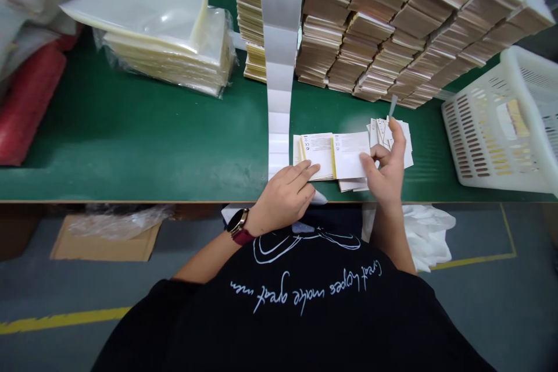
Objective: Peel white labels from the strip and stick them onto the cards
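Small white printed booklets (318,150) with yellow edges lie in a row near the front edge of the green table. My left hand (288,195) rests on their near side, its fingers extended over the left ones. At the right end, my right hand (386,168) has its thumb on a white card (351,154) and its index finger raised, with a small pale strip (393,106) at the fingertip. Behind this hand lies a loose pile of white cards (407,139). A long white folded strip (279,99) runs away from me, just left of the booklets.
Tall stacks of booklets (366,35) stand at the back right, beside a white plastic basket (479,128). Clear plastic sleeves (165,35) lie at the back left. A red bundle (32,102) is at the far left. The green table (143,145) ends in front of me.
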Tool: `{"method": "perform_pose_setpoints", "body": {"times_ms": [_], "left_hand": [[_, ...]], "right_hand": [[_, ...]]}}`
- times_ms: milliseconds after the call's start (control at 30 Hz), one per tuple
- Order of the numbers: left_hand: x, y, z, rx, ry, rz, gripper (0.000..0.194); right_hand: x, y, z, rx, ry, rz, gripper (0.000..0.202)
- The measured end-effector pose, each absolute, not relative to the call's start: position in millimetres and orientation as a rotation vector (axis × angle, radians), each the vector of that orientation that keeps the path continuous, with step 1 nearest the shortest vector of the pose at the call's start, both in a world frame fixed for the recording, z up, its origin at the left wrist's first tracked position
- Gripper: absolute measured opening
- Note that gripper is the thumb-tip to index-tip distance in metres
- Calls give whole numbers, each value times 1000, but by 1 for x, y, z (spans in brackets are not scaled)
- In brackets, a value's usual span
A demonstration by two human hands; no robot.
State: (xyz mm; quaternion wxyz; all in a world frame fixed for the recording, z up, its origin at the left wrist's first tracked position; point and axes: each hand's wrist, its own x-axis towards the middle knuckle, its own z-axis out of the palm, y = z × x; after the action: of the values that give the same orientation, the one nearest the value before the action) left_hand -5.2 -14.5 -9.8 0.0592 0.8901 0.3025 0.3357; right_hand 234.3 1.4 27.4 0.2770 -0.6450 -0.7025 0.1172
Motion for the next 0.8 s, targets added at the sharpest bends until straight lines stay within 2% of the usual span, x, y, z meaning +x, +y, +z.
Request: {"method": "perform_pose_setpoints", "body": {"times_ms": [133, 233, 300, 467, 600, 800], "left_hand": [[-5, -14, -9, 2699, 917, 1025, 11], [-5, -14, -9, 2713, 918, 1020, 11], [-5, -14, -9, 2720, 914, 1021, 11], [-4, -14, -10, 2719, 909, 1033, 10], [-4, -15, -8, 2719, 922, 1032, 10], [-5, -16, -7, 2714, 933, 1013, 12]], "right_hand": [[252, -6, 30, -1920, -2127, 153, 67], [252, -11, 32, -1881, -2220, -32, 49], [247, -13, 34, -1748, -2132, -11, 36], [227, -3, 35, -1563, -1648, 350, 11], [204, 15, 32, -1531, -1578, 721, 7], [180, 24, 29, -1615, -1469, 885, 8]]}}
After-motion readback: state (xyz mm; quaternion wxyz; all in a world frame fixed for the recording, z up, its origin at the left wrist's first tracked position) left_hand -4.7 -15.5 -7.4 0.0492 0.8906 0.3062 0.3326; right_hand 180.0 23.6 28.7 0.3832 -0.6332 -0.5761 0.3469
